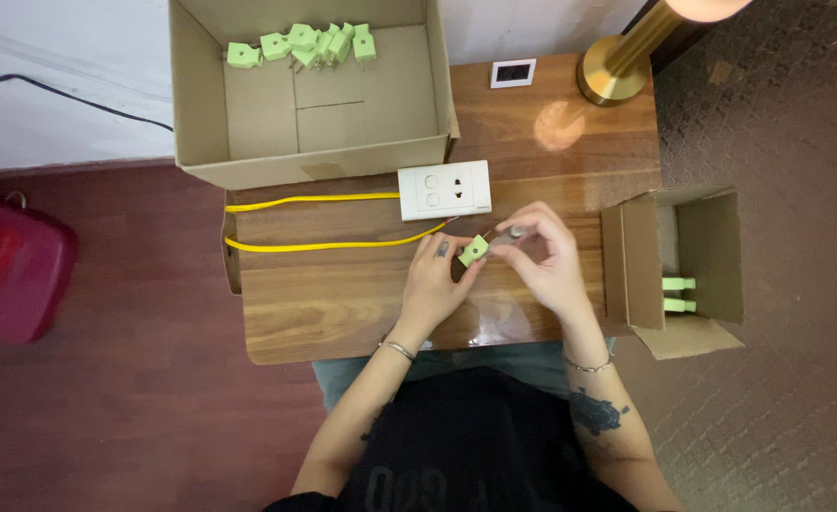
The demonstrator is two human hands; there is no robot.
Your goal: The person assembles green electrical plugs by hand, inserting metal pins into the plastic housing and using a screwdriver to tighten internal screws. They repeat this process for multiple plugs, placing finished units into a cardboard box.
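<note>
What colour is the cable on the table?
The cable is yellow; the head view shows it best.

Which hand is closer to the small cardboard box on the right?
Right. The right hand is just left of the small box; the left hand is farther left, holding a green plug.

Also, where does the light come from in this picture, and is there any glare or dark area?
In the head view, light comes from the brass lamp at the upper right, which casts a bright round spot on the wooden table. There are glossy reflections near the table's front edge, below the right hand. The floor at the left and the lower part of the picture are dim. The left hand and green plug are sharp enough.
</note>
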